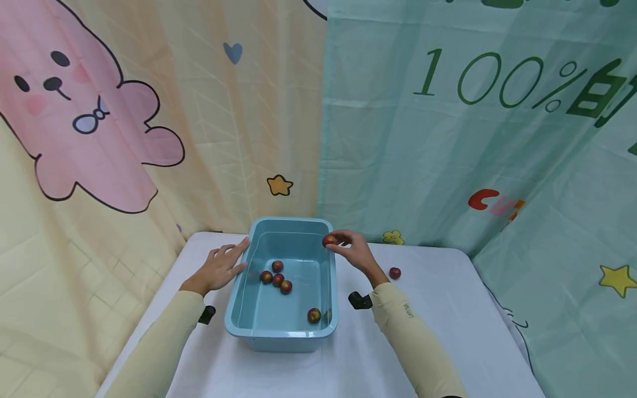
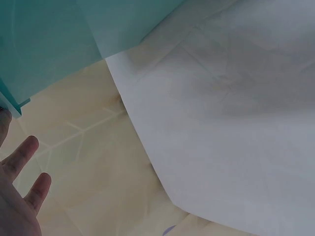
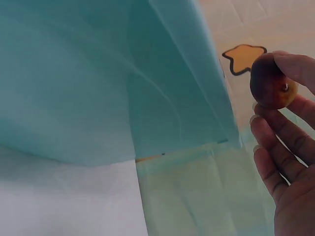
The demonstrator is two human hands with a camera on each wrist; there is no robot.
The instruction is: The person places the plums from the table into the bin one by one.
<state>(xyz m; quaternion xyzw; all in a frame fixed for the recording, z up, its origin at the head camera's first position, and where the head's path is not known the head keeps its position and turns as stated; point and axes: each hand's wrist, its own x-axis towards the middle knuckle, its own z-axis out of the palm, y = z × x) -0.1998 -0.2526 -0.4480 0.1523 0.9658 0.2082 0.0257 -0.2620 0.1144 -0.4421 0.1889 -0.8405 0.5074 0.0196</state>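
Observation:
A small red apple (image 1: 329,240) is pinched between the thumb and fingers of my right hand (image 1: 359,254), at the far right rim of a light blue plastic basin (image 1: 281,334). The right wrist view shows this apple (image 3: 273,82) with its dark red skin, yellowish patch and stem end. My left hand (image 1: 217,269) has its fingers extended, fingertips at the basin's left rim. Inside the basin, several apples (image 1: 278,280) cluster left of the middle, and one apple (image 1: 314,315) lies near the front right corner.
One more apple (image 1: 395,273) lies on the white-covered table (image 1: 423,309), right of the basin and near my right wrist. Cream and green printed curtains (image 1: 398,166) hang behind and beside the table. A dark cord (image 1: 522,337) runs along the right edge.

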